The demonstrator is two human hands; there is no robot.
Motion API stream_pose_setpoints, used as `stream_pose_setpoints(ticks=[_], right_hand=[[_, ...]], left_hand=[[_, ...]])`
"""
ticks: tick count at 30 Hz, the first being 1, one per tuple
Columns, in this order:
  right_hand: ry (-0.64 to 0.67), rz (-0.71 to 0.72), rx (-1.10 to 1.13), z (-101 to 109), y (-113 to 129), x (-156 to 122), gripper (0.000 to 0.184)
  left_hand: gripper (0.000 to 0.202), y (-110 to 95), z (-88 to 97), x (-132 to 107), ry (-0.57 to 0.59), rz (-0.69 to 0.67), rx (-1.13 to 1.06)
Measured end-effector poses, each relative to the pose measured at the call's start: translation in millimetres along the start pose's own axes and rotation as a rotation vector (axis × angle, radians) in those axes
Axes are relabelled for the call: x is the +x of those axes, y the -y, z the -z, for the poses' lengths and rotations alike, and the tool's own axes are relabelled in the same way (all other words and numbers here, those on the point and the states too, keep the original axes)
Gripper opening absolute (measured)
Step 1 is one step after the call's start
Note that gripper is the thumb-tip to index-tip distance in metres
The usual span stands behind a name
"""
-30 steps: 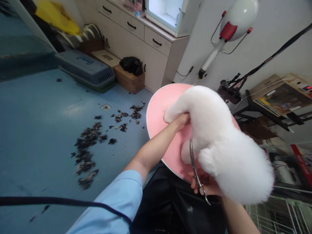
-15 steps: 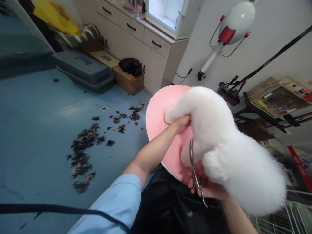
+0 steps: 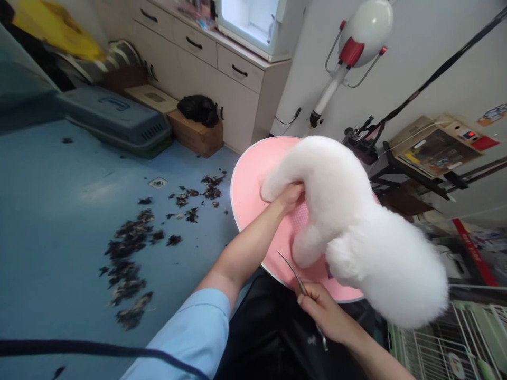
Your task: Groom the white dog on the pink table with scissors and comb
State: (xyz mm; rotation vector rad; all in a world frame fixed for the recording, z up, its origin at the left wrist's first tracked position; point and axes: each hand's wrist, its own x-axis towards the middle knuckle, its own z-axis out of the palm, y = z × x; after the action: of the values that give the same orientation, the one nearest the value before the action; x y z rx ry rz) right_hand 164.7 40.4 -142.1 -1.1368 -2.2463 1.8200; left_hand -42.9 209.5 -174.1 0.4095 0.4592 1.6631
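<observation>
A white fluffy dog [image 3: 340, 184] stands on a round pink grooming table [image 3: 247, 179], its rounded head toward the lower right. My left hand [image 3: 292, 196] reaches in under the dog's belly beside a hind leg and grips there, its fingertips hidden by fur. Curved grooming scissors [image 3: 293, 272] are in my right hand [image 3: 322, 311], fingers wrapped round the handles. The blades look closed and point up and left, in front of the dog's front leg [image 3: 307, 245] and apart from it.
Dark hair clumps [image 3: 127, 248] lie on the blue floor at left. A pet carrier [image 3: 114, 119] and a cardboard box [image 3: 198, 137] stand by the drawer cabinet [image 3: 237, 95]. A white-and-red arm lamp-like device [image 3: 368, 31] rises behind the table. A wire cage [image 3: 447, 338] is at lower right.
My right hand has drawn the scissors down and left, away from the dog's front leg, and turned them. The blades went from upright to slanting left. My left hand keeps its place under the dog.
</observation>
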Motion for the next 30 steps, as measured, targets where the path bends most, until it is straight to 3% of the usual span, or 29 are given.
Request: stream_pose_setpoints(ticks=[3,5,8,11,13,16,19,23,30], right_hand=[[0.043,-0.003,-0.002,1,8,3,0.037],[0.107,-0.082,0.084,2,7,3,0.037],[0.183,-0.152,0.333,2,4,2,0.045],[0.261,-0.117,0.537,2,6,4,0.064],[0.225,-0.084,0.582,1,7,7,0.068],[0.085,-0.029,0.601,-2,9,14,0.056],[0.002,-0.013,0.615,-6,9,18,0.057],[-0.048,-0.062,0.614,-12,9,19,0.054],[-0.143,-0.046,0.652,-27,5,23,0.053]], left_hand=[[0.02,-2,-0.8,0,0.095,0.023,-0.013],[0.014,-3,-3.8,-1,0.07,0.028,-0.02],[0.008,-5,-7.2,-3,0.043,0.04,-0.026],[0.014,-6,-6.9,-2,0.058,0.036,-0.026],[0.016,-5,-6.2,-2,0.041,0.037,-0.031],[0.014,-5,-5.9,-2,-0.012,0.044,-0.04],[0.016,-5,-6.2,-3,-0.014,0.048,-0.055],[0.022,-5,-7.3,-4,0.041,0.04,-0.082],[0.02,-10,-13.1,-9,-0.006,0.036,-0.049]])
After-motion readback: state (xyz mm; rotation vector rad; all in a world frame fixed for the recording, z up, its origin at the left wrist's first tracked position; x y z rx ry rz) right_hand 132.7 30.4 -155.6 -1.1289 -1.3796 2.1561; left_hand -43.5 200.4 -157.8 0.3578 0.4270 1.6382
